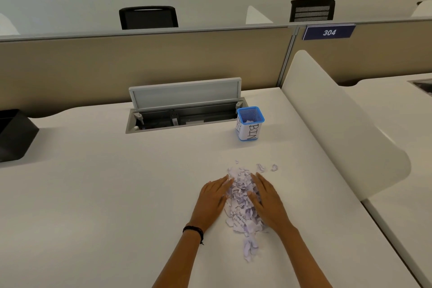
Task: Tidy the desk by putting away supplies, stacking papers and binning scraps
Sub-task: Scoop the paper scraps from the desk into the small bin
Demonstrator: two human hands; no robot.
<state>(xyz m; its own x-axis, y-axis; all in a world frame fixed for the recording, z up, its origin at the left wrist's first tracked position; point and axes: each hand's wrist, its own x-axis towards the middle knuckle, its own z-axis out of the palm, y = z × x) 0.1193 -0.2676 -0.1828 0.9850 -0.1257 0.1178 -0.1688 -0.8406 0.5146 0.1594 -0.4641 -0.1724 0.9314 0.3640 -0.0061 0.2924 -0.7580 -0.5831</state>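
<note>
Scraps: a heap of torn white paper (pixel 243 203), some bits printed, lies on the bench (pixel 117 182) near its front edge, right of the middle; it tails off toward the front edge.
Loose bits: two small crumpled pieces (pixel 266 167) lie just behind the heap, toward the right edge, apart from it.
Left hand: the left hand (pixel 211 199) lies flat on the bench against the heap's left side; grip loose, fingers straight, holding nothing. A dark band (pixel 193 230) is on the wrist.
Right hand: the right hand (pixel 268 203) presses against the heap's right side, fingers straight, thumb on the paper; grip likewise spread, nothing held.
Bin: a blue mesh cup (pixel 250 124) with a paper wrap marked "BIN" stands upright well behind the heap, with a few scraps inside.
Hatch: a cable hatch (pixel 184 110) at the back edge, lid raised, sits just left of the bin.
Box: a black box (pixel 14 135) at the left edge.
Divider: a white panel (pixel 339 124) runs along the right edge.
Sign: "304" (pixel 329 32) on the back partition.
</note>
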